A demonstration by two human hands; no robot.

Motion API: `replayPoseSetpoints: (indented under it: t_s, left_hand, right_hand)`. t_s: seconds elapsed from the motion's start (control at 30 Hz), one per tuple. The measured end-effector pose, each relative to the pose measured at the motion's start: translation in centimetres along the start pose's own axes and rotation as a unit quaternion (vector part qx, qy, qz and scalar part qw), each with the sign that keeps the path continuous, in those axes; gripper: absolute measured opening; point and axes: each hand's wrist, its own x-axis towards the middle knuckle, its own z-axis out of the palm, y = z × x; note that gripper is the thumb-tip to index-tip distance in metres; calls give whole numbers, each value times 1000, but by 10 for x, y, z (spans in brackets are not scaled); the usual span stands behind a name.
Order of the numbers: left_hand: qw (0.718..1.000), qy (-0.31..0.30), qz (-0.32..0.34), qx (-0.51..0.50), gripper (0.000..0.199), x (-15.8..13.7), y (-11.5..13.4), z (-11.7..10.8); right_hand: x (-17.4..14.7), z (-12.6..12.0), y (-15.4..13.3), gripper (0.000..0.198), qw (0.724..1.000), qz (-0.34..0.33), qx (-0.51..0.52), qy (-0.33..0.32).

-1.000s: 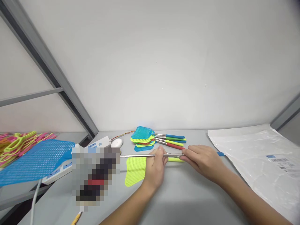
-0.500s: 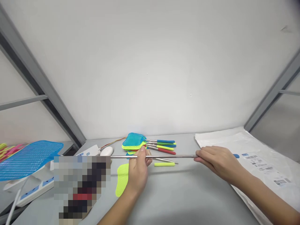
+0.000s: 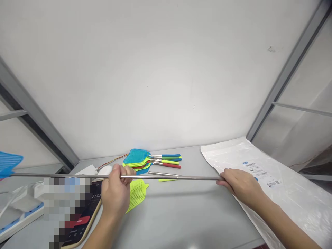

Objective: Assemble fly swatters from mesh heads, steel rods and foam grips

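A telescopic fly swatter [image 3: 168,177] with a thin metal rod stretches level across the view, its blue mesh head cut off by the left edge. Partway along the rod, my left hand [image 3: 115,190] is closed around it. My right hand [image 3: 241,186] wraps the handle end, hiding most of the blue grip; only its tip shows past the fingers. Under the rod lie a loose yellow-green swatter head [image 3: 137,194], a loose metal rod [image 3: 162,173] and a yellow-green grip [image 3: 167,180], partly covered.
A stack of folded swatters [image 3: 136,156] with coloured grips lies by the wall. At left are a phone [image 3: 89,214], partly pixelated, a white power strip [image 3: 23,219] and a round white object [image 3: 105,170]. A white plastic mailing bag [image 3: 293,204] covers the right side.
My left hand has moved left along the rod, away from my right hand. The blue head has shifted further out of the left edge. The whole view has turned somewhat.
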Motion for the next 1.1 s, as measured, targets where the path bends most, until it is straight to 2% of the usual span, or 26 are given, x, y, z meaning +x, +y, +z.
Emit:
replayPoseSetpoints:
  t_s: [0.13,0.3,0.57,0.73,0.93,1.1]
  left_hand:
    - [1000,8,0,-5,45,-1,4,-4]
    - [999,42,12,-7,45,4,0,-17]
    - [993,108,52,-1,42,25,6,-26]
    - [992,109,67,4,43,21,-7,-33]
    - [995,98,32,-12,45,4,-25,-43]
    - [993,116,-4,-20,39,0,-27,-44]
  right_hand:
    - [-2,11,-8,31,1000,1,15,12]
    - [-11,27,-19,34,998,50,23,4]
    - [-4,30,-32,38,999,35,0,15]
    - [-1,37,-29,31,996,81,28,2]
    - [-18,61,-41,22,978,196,45,48]
    - [-35,78,-37,18,977,183,109,-17]
